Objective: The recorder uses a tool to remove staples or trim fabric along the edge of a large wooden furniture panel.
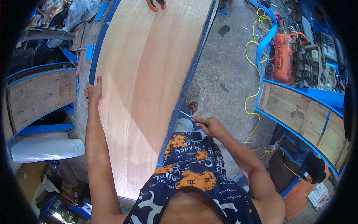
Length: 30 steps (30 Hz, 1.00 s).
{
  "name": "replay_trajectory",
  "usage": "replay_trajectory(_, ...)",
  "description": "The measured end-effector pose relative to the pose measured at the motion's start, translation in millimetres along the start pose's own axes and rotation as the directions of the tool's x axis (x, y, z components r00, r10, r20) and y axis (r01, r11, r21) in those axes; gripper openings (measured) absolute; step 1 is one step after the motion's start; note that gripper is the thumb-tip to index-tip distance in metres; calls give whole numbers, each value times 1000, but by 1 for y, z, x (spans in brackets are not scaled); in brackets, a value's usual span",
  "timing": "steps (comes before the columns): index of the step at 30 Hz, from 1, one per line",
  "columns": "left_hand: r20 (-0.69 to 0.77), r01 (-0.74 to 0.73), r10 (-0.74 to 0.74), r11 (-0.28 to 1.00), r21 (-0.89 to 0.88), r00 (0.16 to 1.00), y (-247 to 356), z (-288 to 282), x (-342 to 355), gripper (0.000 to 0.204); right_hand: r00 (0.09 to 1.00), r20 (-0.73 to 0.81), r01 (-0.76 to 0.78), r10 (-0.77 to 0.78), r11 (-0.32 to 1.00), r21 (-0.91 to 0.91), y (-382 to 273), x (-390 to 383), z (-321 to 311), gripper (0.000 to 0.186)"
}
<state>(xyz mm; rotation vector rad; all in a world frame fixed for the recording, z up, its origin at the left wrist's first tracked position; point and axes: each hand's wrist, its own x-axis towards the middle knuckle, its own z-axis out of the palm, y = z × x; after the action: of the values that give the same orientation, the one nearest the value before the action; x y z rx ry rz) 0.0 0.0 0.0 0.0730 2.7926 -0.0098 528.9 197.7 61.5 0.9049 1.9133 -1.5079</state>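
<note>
Taking the clock from the middle of our view, the wooden panel (147, 86) runs from twelve o'clock down to seven, its pale grain facing up and a dark blue edging (185, 85) along both long sides. Our left hand (94, 90) is between nine and ten o'clock on the panel's left side, thumb stretched along the top face and fingers bent over the edging, gripping the side.

Our right hand (209, 126) sits at four o'clock, fingers curled closed around a slim tool (186, 114) with a metal shaft. The shaft points to ten o'clock and its tip meets the edging on the panel's right side; we cannot tell whether it presses in.

Orange-and-black pliers (156, 5) lie on the panel at twelve. At two o'clock we see an orange tank (282, 59), with a yellow hose (246, 48) looping beside it and running down toward four. A blue-edged wooden frame (294, 112) lies at three, another blue-edged board (41, 91) at nine, and a whitish wrapped roll (48, 148) just below that board.
</note>
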Motion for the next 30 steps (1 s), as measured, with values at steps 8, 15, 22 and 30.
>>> replay_trajectory(8,-40,-88,86,993,-72,996,-12,1,8,119,920,-58,382,-388,920,-88,61,99,24,37)
replay_trajectory(15,-30,-73,70,992,-99,997,-11,5,7,118,930,-163,311,-329,942,-127,48,7,30,43)
replay_trajectory(22,-20,-75,74,995,-67,997,-9,5,4,117,984,-73,145,-161,970,-194,-21,-44,30,51)
replay_trajectory(30,-14,-55,54,995,-78,998,-9,7,8,119,983,-138,81,-118,965,-248,-48,-53,25,46)
